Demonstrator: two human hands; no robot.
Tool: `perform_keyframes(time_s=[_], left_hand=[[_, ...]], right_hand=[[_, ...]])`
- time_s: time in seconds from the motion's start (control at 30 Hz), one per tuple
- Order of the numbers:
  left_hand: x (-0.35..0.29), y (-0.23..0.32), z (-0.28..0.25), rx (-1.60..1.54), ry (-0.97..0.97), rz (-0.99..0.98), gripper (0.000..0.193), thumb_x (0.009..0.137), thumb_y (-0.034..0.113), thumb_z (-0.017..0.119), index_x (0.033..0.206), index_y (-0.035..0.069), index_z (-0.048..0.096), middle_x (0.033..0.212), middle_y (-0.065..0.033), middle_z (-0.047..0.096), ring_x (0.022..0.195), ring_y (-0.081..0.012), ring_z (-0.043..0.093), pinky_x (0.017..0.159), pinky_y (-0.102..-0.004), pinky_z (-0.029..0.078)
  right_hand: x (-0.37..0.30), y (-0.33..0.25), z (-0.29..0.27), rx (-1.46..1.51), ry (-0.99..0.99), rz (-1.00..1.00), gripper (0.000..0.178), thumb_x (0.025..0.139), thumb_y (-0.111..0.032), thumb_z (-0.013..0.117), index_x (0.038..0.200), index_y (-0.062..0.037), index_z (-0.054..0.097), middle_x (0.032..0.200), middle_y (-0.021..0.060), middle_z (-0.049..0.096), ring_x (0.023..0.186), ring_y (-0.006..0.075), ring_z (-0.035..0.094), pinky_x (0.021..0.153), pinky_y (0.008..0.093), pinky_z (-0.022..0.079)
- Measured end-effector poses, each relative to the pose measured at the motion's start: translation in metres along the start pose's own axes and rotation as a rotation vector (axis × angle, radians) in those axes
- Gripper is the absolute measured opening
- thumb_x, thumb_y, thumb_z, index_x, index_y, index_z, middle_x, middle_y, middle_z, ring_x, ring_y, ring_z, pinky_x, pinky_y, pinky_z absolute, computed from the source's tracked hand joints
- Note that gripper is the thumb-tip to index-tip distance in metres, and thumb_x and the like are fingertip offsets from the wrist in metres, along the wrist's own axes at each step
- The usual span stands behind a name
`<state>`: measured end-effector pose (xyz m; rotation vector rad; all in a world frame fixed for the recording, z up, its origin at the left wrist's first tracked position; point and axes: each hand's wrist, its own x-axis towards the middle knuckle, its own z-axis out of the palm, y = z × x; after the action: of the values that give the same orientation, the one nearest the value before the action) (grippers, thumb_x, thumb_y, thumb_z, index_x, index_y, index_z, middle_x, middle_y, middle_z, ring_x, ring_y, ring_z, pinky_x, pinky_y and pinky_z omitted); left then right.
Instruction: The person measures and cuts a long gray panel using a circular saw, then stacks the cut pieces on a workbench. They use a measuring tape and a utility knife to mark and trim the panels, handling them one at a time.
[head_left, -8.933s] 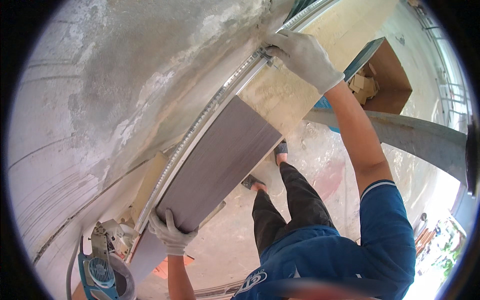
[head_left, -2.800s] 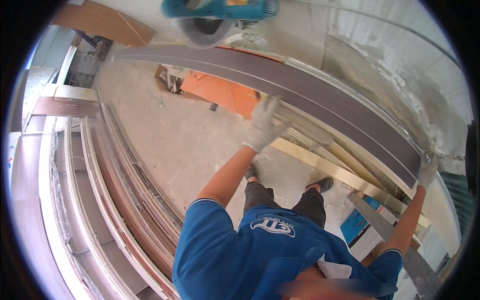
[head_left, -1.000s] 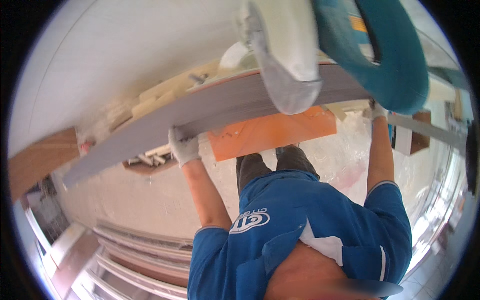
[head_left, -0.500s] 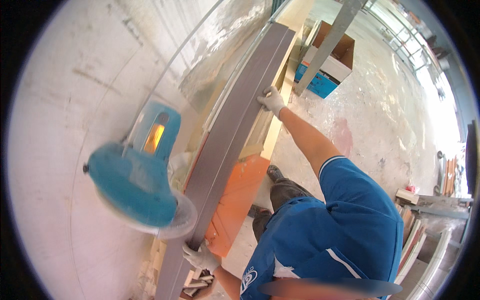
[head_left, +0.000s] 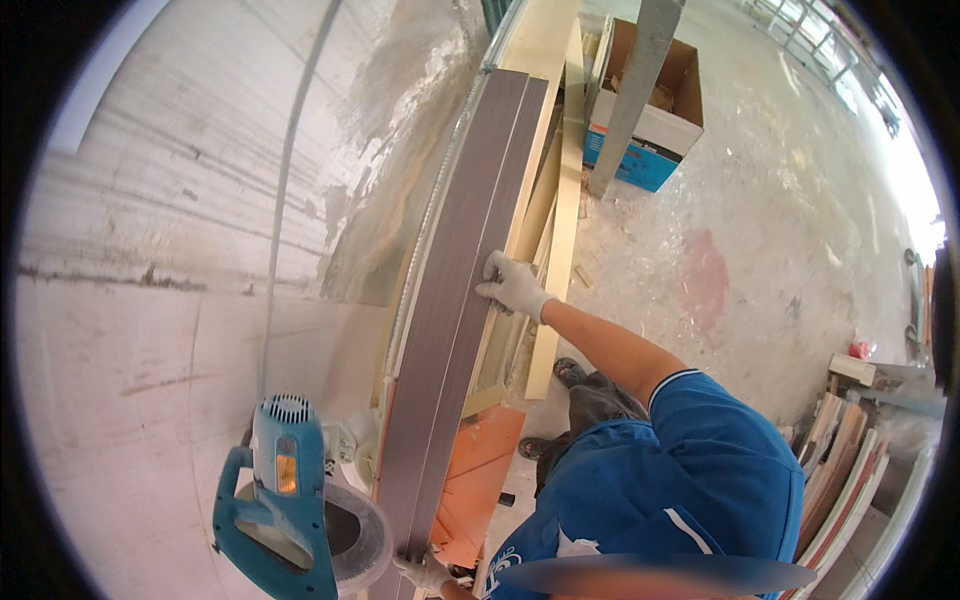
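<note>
We note a concrete floor (head_left: pixel 760 270) on the right and a stained, pale wall (head_left: pixel 120 350) on the left. Along the wall we identify a pale table (head_left: pixel 545 30), bare at its far end. On it lies the long, dark grey plank (head_left: pixel 445 290), which runs lengthwise from near the top of the view to the lower edge; a light line follows its length. To the right of the plank we locate a narrow, pale strip (head_left: pixel 562 230), roughly parallel to it. An orange panel (head_left: pixel 485 455) sits beside the plank's lower half, partly covered by it. Beyond the strip, a blue-and-white carton (head_left: pixel 645 165) stands on the floor. To the left of the plank's lower part we see a teal power saw (head_left: pixel 295 445) with a round guard. Our gloved right hand (head_left: pixel 515 287) is clamped on the plank's right edge, about midway along. Our gloved left hand (head_left: pixel 428 573) touches the same edge lower down; its fingers are partly hidden, so we cannot tell whether it grips.
</note>
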<state>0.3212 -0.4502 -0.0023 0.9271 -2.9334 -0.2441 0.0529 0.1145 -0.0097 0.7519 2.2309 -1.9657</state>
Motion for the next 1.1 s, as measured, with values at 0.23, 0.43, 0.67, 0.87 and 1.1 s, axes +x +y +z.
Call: perform_keyframes(time_s=[0.23,0.43,0.67,0.87,1.1], left_hand=[[0.011,0.004,0.012,-0.11,-0.027,-0.215,0.093,0.057,0.002,0.093,0.137,0.006,0.047,0.128,-0.0184,0.063,0.111,-0.0403,0.066,0.093,-0.0463,0.056],[0.009,0.021,0.01,0.041,-0.095,-0.255,0.079,0.077,-0.001,0.075,0.145,0.015,0.039,0.124,-0.0216,0.061,0.107,-0.039,0.068,0.086,-0.0533,0.056],[0.014,0.02,0.018,0.069,-0.091,-0.261,0.065,0.085,0.003,0.068,0.143,0.016,0.04,0.126,-0.0175,0.063,0.112,-0.0402,0.066,0.089,-0.0539,0.055],[0.011,0.017,0.014,-0.317,-0.139,-0.2,0.051,0.092,0.0,0.062,0.139,0.008,0.045,0.133,-0.0134,0.061,0.113,-0.0303,0.066,0.094,-0.0446,0.055],[0.001,0.015,-0.012,-0.132,-0.121,0.235,0.057,0.081,0.006,0.075,0.135,0.007,0.054,0.124,-0.0164,0.068,0.114,-0.0341,0.065,0.1,-0.0457,0.049]], right_hand=[[0.0,-0.008,-0.008,0.132,-0.083,0.06,0.025,0.093,-0.013,0.073,0.097,-0.0047,0.05,0.067,0.0071,0.059,0.051,0.0148,0.06,0.045,0.0329,0.048],[0.007,-0.003,-0.012,0.163,-0.143,0.07,0.025,0.094,-0.011,0.073,0.094,-0.0039,0.05,0.064,0.0054,0.056,0.048,0.0143,0.058,0.042,0.0331,0.045],[0.013,0.006,-0.009,0.034,-0.098,-0.049,0.026,0.091,-0.014,0.077,0.095,-0.0035,0.053,0.068,0.007,0.059,0.056,0.0175,0.062,0.051,0.0349,0.05],[0.018,0.011,-0.007,-0.091,-0.041,-0.056,0.025,0.088,-0.015,0.078,0.095,-0.004,0.057,0.08,0.0084,0.064,0.072,0.0159,0.065,0.061,0.0341,0.054],[0.035,0.035,-0.006,0.037,-0.112,-0.065,0.025,0.09,-0.019,0.078,0.093,-0.0068,0.057,0.073,0.0034,0.061,0.057,0.0121,0.06,0.046,0.0295,0.052]])
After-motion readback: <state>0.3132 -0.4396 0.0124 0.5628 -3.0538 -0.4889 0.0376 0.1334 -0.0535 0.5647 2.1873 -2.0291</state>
